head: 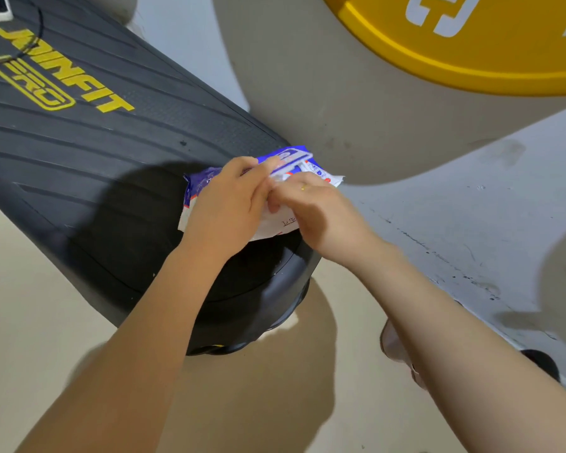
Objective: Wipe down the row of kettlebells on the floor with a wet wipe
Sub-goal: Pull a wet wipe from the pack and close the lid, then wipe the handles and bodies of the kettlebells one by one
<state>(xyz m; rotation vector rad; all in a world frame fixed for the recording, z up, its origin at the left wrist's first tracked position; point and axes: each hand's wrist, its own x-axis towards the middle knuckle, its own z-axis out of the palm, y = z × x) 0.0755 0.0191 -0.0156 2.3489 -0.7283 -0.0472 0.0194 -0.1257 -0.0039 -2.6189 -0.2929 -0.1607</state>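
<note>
Left hand, at the centre of the frame, lies over the wet-wipe pack with its fingers curled onto the pack's upper face, holding the packet down against the padded surface beneath it. To the left of this hand, filling the upper left and middle left of the frame, is the black ribbed bench pad with yellow lettering, on whose rounded end the pack rests. Just right of centre, the right hand, with a ring on one finger, meets the left hand over the pack; its fingertips are bunched at the opening beside the raised white flap lid, in what looks like a pinch, though whether a wipe is already caught between them cannot be told, since the hands hide the opening. At the upper right of the frame a yellow weight plate with white markings leans over the pale grey floor, which runs down the right side. No kettlebell appears anywhere in the frame, so the row to be cleaned lies out of view. Judged from this arrangement, the task is at its very start: the pack is open and a wipe is being drawn or about to be drawn, while the wiping of each kettlebell remains entirely to be done.
</note>
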